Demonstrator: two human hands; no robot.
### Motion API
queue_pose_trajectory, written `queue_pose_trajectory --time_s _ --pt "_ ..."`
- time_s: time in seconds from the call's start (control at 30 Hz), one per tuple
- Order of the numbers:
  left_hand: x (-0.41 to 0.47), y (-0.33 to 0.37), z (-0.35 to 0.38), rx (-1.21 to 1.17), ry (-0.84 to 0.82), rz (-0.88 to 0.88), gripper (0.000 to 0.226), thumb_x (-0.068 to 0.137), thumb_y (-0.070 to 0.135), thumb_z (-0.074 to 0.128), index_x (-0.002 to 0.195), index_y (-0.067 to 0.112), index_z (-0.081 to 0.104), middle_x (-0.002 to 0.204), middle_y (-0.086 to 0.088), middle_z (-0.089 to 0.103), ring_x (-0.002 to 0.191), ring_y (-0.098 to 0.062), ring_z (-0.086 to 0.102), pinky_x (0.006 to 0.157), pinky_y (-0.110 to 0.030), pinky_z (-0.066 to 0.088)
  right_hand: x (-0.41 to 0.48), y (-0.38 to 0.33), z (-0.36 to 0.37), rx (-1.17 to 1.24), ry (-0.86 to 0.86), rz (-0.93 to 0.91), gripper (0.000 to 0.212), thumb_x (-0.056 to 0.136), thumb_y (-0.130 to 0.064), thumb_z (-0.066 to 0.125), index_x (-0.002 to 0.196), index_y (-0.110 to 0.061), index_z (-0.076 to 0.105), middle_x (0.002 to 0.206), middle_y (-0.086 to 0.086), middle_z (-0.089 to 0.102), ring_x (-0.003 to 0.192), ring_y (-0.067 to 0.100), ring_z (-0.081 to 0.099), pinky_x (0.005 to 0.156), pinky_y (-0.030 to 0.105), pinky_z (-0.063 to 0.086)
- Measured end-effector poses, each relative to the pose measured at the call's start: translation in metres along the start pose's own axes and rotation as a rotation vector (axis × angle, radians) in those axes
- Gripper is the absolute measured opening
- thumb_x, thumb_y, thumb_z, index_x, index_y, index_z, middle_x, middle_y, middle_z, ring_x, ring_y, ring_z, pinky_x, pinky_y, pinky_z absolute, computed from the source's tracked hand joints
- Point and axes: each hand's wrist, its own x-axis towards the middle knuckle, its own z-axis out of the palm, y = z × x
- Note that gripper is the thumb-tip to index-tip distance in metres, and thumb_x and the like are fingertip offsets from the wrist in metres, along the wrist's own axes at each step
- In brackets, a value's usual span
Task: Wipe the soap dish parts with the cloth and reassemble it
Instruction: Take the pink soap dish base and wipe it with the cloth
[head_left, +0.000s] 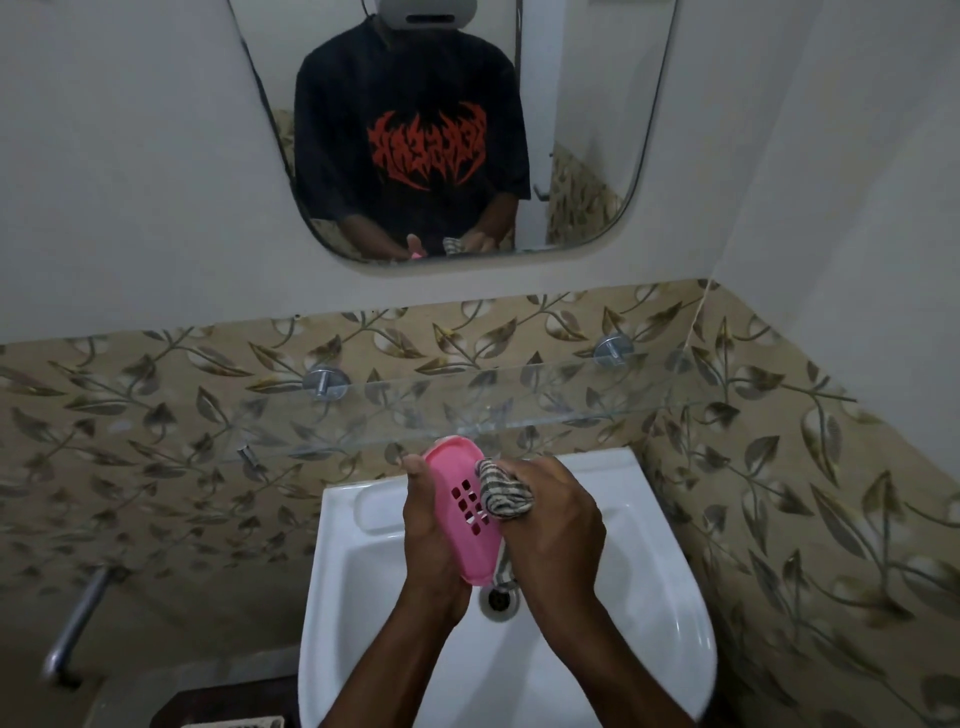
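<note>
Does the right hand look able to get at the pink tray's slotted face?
Likely yes: the left hand grips the pink tray by its edge; the cloth in the right hand touches its face.

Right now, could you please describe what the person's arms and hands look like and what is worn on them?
Both forearms are bare, and the left hand and right hand wear no gloves; no watch or ring shows. The mirror shows loose black short sleeves of a T-shirt with a red graphic.
</note>
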Motion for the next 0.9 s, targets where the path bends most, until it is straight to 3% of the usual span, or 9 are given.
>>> queue_pose_trajectory --time_s 0.1,0.17,0.23,0.37,0.5,0.63,0.7,0.77,0.9 --pt "0.003 -0.003 -0.003 0.009 0.016 0.014 0.108 0.018 0.078 0.08 0.101 0.01 0.068 0.081 -0.012 0.076 0.069 -0.024 0.074 0.058 -0.034 0.06 0.002 0.004 -0.001 -0.048 -0.026 -0.002 0.016 0.075 -0.029 0.08 0.089 -0.025 0.074 0.076 -0.008 0.067 0.059 0.005 0.055 0.048 0.014 0.04" --pt "0.005 -0.005 -0.006 -0.025 0.057 0.039 0.078 0.051 0.08 0.071 0.089 0.012 0.075 0.081 -0.013 0.075 0.066 -0.023 0.073 0.058 -0.034 0.06 0.0 0.007 -0.003 -0.1 -0.064 0.027 0.016 0.077 -0.031 0.078 0.092 -0.025 0.074 0.08 -0.008 0.069 0.064 0.005 0.056 0.052 0.011 0.036" --pt "0.006 -0.004 -0.008 -0.074 0.105 0.037 0.065 0.083 0.069 0.044 0.082 0.012 0.075 0.075 -0.011 0.072 0.06 -0.021 0.071 0.057 -0.032 0.059 -0.006 0.009 -0.007 -0.122 -0.107 0.1 0.011 0.081 -0.033 0.074 0.088 -0.026 0.07 0.08 -0.008 0.068 0.066 0.007 0.059 0.054 0.017 0.044" --pt "0.004 -0.005 -0.003 -0.041 0.088 0.109 0.073 0.051 0.076 0.072 0.086 0.013 0.078 0.077 -0.011 0.073 0.066 -0.023 0.071 0.06 -0.034 0.059 -0.01 0.011 -0.008 -0.039 -0.092 0.264 0.012 0.083 -0.036 0.069 0.079 -0.025 0.066 0.073 -0.009 0.066 0.066 0.01 0.062 0.061 0.03 0.055" --pt "0.006 -0.006 -0.002 -0.03 0.124 0.05 0.062 0.084 0.067 0.04 0.098 0.013 0.069 0.079 -0.01 0.074 0.08 -0.028 0.066 0.071 -0.038 0.056 0.0 0.0 -0.003 -0.009 -0.017 0.189 0.013 0.08 -0.032 0.075 0.082 -0.021 0.069 0.075 -0.007 0.066 0.066 0.01 0.061 0.059 0.029 0.055" --pt "0.008 -0.004 0.003 0.055 -0.006 0.054 0.081 0.037 0.078 0.077 0.087 0.016 0.08 0.087 -0.011 0.076 0.079 -0.026 0.074 0.063 -0.035 0.061 0.01 -0.006 -0.002 -0.058 -0.021 -0.036 0.022 0.071 -0.029 0.083 0.087 -0.019 0.071 0.076 -0.004 0.065 0.059 0.011 0.059 0.049 0.026 0.053" --pt "0.009 -0.005 0.0 0.07 -0.048 0.058 0.082 0.029 0.078 0.08 0.085 0.018 0.081 0.091 -0.012 0.076 0.08 -0.025 0.074 0.066 -0.035 0.061 0.014 -0.003 -0.002 -0.093 -0.028 -0.136 0.023 0.069 -0.03 0.084 0.083 -0.019 0.07 0.07 -0.005 0.061 0.053 0.011 0.055 0.043 0.026 0.049" --pt "0.008 -0.002 -0.001 0.061 -0.049 0.067 0.078 0.042 0.079 0.075 0.086 0.015 0.079 0.089 -0.014 0.075 0.077 -0.024 0.074 0.068 -0.036 0.06 0.014 0.003 -0.003 -0.101 -0.036 -0.184 0.021 0.07 -0.031 0.084 0.08 -0.02 0.069 0.068 -0.006 0.059 0.051 0.01 0.053 0.041 0.025 0.047" --pt "0.008 0.0 -0.008 -0.008 0.093 0.01 0.066 0.089 0.065 0.034 0.091 0.008 0.067 0.073 -0.012 0.071 0.063 -0.023 0.069 0.069 -0.037 0.052 0.005 0.013 -0.008 -0.086 -0.118 -0.077 0.013 0.079 -0.033 0.076 0.09 -0.026 0.072 0.08 -0.006 0.068 0.068 0.012 0.063 0.057 0.023 0.051"
